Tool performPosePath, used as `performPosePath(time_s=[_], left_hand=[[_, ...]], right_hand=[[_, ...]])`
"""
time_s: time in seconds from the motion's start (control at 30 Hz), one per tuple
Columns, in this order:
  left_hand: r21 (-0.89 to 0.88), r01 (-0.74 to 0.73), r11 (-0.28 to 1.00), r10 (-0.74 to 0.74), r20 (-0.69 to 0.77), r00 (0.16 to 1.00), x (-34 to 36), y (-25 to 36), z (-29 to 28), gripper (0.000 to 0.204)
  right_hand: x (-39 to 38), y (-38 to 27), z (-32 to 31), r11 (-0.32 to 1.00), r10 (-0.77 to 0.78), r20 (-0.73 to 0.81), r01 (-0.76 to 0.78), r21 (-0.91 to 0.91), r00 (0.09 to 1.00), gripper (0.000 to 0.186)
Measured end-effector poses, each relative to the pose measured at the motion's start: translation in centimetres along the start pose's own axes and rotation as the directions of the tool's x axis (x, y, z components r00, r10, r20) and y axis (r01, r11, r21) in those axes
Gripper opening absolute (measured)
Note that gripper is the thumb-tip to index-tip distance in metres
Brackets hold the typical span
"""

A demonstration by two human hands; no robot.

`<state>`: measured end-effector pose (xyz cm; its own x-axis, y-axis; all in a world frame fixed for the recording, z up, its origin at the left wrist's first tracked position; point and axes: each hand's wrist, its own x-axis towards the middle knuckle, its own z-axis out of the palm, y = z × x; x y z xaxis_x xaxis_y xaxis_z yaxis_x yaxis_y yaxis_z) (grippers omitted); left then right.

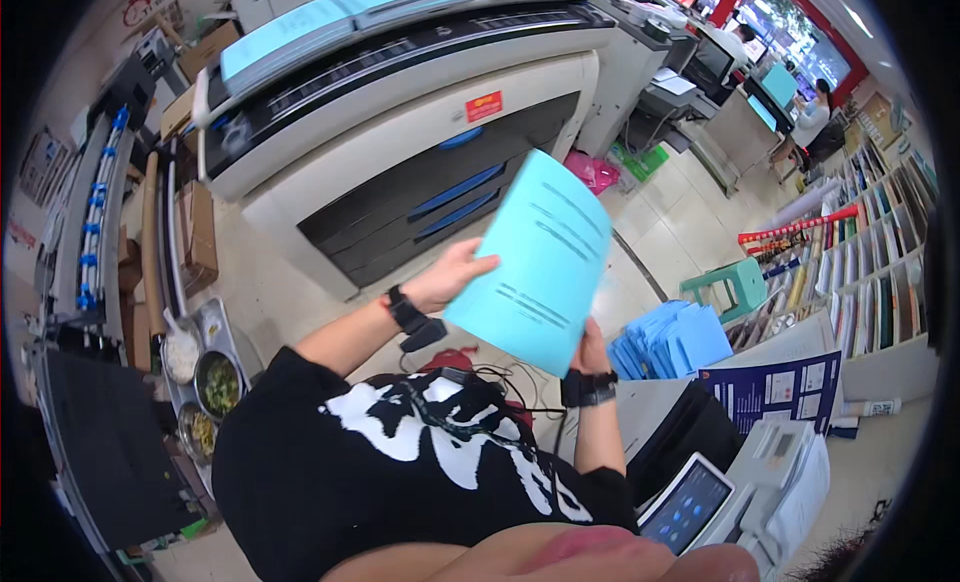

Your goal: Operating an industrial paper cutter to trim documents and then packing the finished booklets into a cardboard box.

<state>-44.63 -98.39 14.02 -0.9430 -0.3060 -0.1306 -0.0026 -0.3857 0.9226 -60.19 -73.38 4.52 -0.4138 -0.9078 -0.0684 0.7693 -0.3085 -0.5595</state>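
Observation:
A light-blue printed document (pixel 550 252) is held up in front of my body, tilted, with dark printed lines on the side that shows. My left hand (pixel 455 274) grips its left edge, thumb on the front and the other fingers partly behind. At the lower right corner, my right hand (pixel 592 350) is closed on the edge, most of its fingers hidden behind the document. Whether it is one sheet or several bound together cannot be made out.
A large wide-format printer (pixel 400 122) stands ahead, with light-blue papers (pixel 290 37) on top. To the right are a pile of blue papers (pixel 675 337), a green stool (pixel 735 287), and a touchscreen (pixel 688 502). Food bowls (pixel 218 382) sit at left. Other people are far right.

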Motion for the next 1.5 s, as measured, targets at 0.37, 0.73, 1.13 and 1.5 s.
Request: performPosePath(time_s=[0.37,0.73,1.13,1.5], left_hand=[[-0.154,-0.23,0.961,0.172,-0.319,0.932,17.8,9.4,-8.9,0.038],[0.073,-0.318,0.945,0.308,-0.524,0.794,27.2,15.4,-16.6,0.045],[-0.119,-0.368,0.922,0.12,-0.817,0.565,27.2,11.5,-19.4,0.033],[-0.053,-0.234,0.971,0.175,-0.509,0.843,31.4,14.2,-20.7,0.031]], right_hand=[[31.5,-15.3,7.7,0.727,-0.081,0.251,0.23,-0.647,0.965,0.032],[67.1,-28.0,17.3,0.877,-0.434,0.194,0.462,-0.131,0.879,0.036],[78.3,-25.4,13.4,0.58,0.068,-0.052,-0.082,-0.811,0.996,0.062],[77.8,-21.6,15.1,0.941,0.097,-0.126,-0.132,-0.313,0.987,0.069]])
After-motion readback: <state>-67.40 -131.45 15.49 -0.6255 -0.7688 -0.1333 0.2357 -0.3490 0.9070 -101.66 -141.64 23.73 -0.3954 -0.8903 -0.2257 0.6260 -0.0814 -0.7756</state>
